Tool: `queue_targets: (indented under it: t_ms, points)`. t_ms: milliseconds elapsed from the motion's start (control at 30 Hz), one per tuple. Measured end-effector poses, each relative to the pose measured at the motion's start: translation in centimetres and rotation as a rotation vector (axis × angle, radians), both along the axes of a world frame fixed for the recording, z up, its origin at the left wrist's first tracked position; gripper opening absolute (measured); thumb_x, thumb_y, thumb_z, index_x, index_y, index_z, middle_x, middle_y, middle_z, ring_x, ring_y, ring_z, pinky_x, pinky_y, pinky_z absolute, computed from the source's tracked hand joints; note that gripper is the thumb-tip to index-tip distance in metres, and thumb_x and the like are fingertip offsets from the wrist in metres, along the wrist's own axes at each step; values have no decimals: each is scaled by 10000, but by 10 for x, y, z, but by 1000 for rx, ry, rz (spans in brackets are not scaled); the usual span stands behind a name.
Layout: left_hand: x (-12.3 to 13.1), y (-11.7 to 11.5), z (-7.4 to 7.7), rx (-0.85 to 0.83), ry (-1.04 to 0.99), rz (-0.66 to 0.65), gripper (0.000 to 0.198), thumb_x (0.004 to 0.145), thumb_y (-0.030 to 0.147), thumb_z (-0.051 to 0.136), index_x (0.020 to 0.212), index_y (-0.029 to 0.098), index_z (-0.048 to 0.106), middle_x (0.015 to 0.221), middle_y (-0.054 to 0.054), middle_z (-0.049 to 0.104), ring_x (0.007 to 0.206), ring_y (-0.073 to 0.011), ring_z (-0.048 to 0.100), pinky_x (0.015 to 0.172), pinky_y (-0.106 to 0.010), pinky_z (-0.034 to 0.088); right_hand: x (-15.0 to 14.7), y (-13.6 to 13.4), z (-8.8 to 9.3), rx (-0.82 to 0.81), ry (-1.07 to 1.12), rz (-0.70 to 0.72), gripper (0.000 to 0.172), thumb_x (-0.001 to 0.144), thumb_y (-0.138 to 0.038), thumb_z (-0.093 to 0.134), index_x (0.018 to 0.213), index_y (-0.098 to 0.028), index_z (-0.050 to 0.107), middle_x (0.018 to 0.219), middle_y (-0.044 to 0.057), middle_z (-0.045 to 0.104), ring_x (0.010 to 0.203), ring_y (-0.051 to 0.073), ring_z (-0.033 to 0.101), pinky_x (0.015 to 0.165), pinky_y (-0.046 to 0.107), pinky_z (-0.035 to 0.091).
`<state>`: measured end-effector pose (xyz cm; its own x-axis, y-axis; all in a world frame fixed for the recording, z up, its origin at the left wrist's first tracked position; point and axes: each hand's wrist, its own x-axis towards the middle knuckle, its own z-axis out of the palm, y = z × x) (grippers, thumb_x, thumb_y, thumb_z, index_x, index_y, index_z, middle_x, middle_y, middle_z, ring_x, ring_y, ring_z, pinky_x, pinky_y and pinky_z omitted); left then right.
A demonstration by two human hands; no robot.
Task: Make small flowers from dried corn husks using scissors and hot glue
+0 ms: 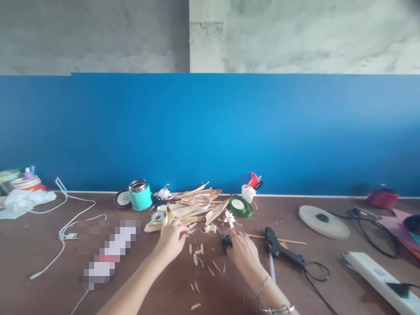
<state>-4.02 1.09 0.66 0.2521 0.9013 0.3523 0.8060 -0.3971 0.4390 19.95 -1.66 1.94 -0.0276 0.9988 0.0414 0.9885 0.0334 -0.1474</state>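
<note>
My left hand (173,238) is closed in a pinch on a pale strip of dried husk at the edge of a husk pile (192,208). My right hand (244,251) is wrapped round the black handles of small scissors (225,238), whose blades point toward the left hand's strip. Cut husk scraps (200,256) lie on the brown table (46,288) between and below both hands. A small husk flower (229,217) lies just beyond the scissors.
A black glue gun (284,252) with its cord lies right of my right hand, over a thin wooden stick (282,239). A green ribbon roll (241,206), teal tin (140,195), tape rolls, white cable (65,227), white disc (323,222) and power strip (382,280) surround the work area.
</note>
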Motion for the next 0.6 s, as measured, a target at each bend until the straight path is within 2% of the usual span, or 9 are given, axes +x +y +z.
queue_targets:
  t_ms: [100, 200, 233, 300, 367, 467, 600]
  points:
    - [-6, 14, 10, 19, 46, 48, 211, 758, 141, 527, 670, 208, 707, 739, -55, 640, 843, -246, 573, 800, -386, 440, 0, 1, 0, 5, -11, 7, 434, 694, -61, 494, 1103, -135, 619, 1057, 130, 675, 1033, 268, 583, 857, 310, 393]
    - [-5, 14, 17, 22, 50, 63, 186, 743, 163, 558, 608, 199, 681, 747, -60, 635, 878, -259, 561, 824, -397, 421, -1, -1, 2, -9, -26, 8, 447, 698, -49, 483, 1117, -134, 614, 1073, 137, 666, 1042, 271, 582, 847, 318, 401]
    - [-2, 10, 18, 10, 50, 35, 161, 731, 172, 582, 609, 207, 681, 752, -50, 635, 883, -252, 559, 820, -385, 423, -1, -1, 3, -17, -30, 6, 446, 702, -47, 481, 1119, -132, 613, 1073, 141, 665, 1042, 273, 582, 841, 323, 405]
    - [7, -2, 19, -85, 42, -159, 113, 716, 168, 611, 692, 232, 701, 815, -30, 642, 900, -232, 549, 826, -370, 418, -2, -2, 5, -28, -39, 6, 441, 710, -42, 474, 1121, -126, 611, 1068, 147, 663, 1040, 278, 582, 835, 334, 410]
    - [17, -15, 18, -163, 55, -326, 170, 716, 135, 604, 772, 256, 710, 846, -22, 630, 910, -213, 538, 795, -332, 428, -2, -3, 6, -32, -47, 7, 429, 723, -38, 465, 1117, -124, 610, 1066, 146, 662, 1042, 278, 580, 838, 341, 410]
    - [29, -27, 14, -146, 102, -333, 178, 691, 96, 617, 740, 242, 707, 843, -30, 612, 919, -221, 520, 817, -345, 418, -3, -4, 6, -20, -50, 5, 393, 744, -47, 457, 1094, -130, 616, 1074, 138, 657, 1052, 278, 573, 846, 342, 407]
    - [32, -23, 10, -147, 64, -290, 186, 720, 92, 570, 657, 224, 686, 814, -32, 629, 910, -220, 537, 828, -346, 418, -4, -4, 6, -19, -38, -2, 367, 748, -61, 469, 1072, -140, 623, 1080, 132, 652, 1050, 274, 572, 841, 333, 405]
